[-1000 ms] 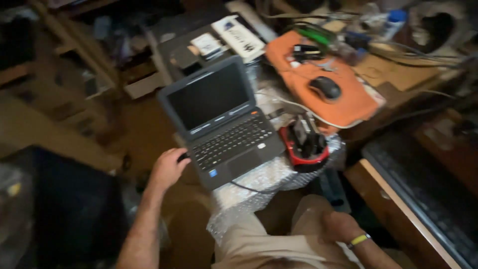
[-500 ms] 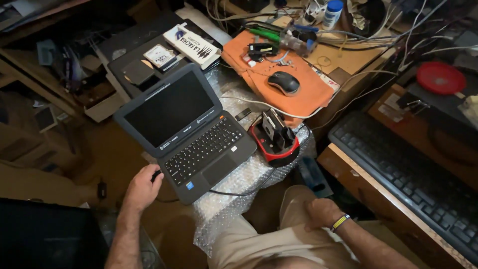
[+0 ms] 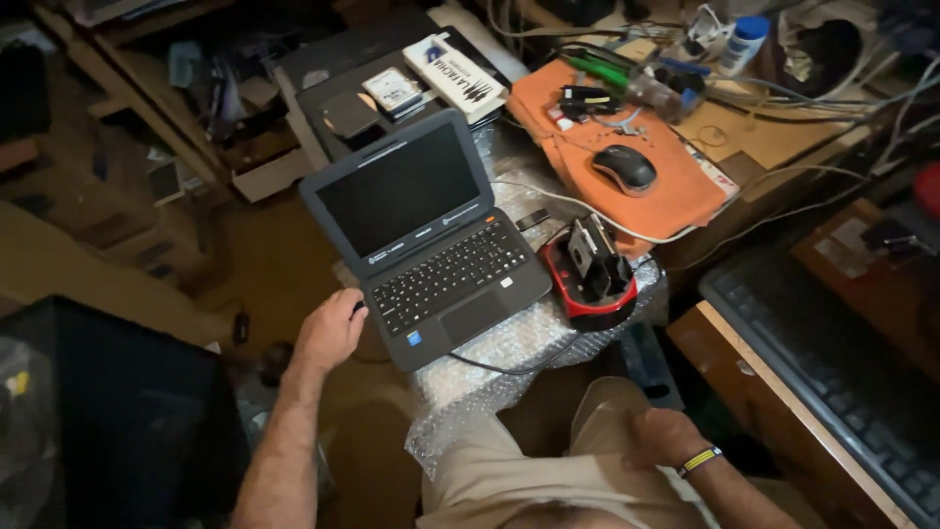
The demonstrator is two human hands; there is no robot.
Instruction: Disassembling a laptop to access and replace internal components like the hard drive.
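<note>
Seemingly the left hand (image 3: 331, 328) was gripping the left edge of the open laptop (image 3: 431, 235), which sat on bubble wrap (image 3: 509, 358) beside a red drive dock (image 3: 594, 274); the right hand (image 3: 666, 436) rested loosely closed on the thigh, empty. Steadying or repositioning looked underway; any shift would need care with the trailing cable (image 3: 490, 367).

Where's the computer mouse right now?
In the head view, the black mouse sits upper right on the orange cloth, behind the red dock and right of the open laptop.

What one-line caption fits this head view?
Left hand at an open dark laptop's left edge; right hand rests on the thigh.
</note>
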